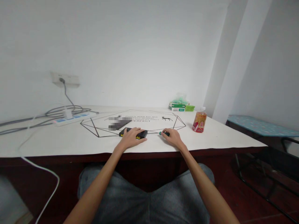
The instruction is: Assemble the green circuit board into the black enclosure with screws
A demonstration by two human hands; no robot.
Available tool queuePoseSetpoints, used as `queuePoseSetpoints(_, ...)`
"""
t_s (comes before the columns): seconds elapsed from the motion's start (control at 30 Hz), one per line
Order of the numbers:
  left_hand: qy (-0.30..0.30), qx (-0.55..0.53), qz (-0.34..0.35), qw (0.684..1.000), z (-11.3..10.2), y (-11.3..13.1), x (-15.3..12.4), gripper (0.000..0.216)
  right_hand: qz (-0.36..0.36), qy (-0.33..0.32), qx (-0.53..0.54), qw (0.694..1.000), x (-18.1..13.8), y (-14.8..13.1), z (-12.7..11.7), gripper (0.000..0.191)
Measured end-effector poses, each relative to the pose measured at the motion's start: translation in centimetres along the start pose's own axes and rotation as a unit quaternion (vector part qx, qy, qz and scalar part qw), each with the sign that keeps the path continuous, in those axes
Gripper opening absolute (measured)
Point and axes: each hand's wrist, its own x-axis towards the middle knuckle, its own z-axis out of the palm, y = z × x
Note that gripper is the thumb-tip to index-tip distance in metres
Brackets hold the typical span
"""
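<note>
A flat black network switch (121,133) with yellow ports along its front side lies on the white table near the front edge. My left hand (132,137) is laid over it, the fingers across its top and the thumb along the front, gripping it in place. To the right, my right hand (172,137) is closed around a small black object (166,133) with a green end pointing left. Most of that object is hidden by the fingers, so its kind cannot be made out. Behind the switch lies a long dark item (121,123), partly blurred out by pixel blocks.
A drink bottle (199,120) stands at the right. Green-and-white boxes (177,107) with a plastic bag sit against the wall. At left are a power strip (76,119) and coiled grey cables (56,111). A white cable (50,171) hangs over the front edge (98,154).
</note>
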Motion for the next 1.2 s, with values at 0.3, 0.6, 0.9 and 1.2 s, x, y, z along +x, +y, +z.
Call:
queuePoseSetpoints(0.3,-0.001,-0.002,-0.001,1.000,-0.1,0.1,0.1,0.063,-0.009,-0.023,-0.008,1.000,0.0,-0.3,-0.1,0.028)
queuePoseSetpoints(0.6,-0.005,-0.001,-0.002,1.000,-0.4,0.3,0.0,0.063,-0.011,-0.012,0.002,1.000,-0.1,-0.3,-0.2,0.024)
queuePoseSetpoints(0.9,0.004,0.000,0.003,1.000,0.0,-0.1,0.2,0.064,-0.016,-0.010,0.003,1.000,-0.1,-0.1,-0.2,0.024)
queuePoseSetpoints(1.2,0.008,-0.004,0.009,1.000,0.5,-0.6,0.3,0.065,-0.015,-0.012,-0.020,1.000,0.0,0.1,0.1,0.024)
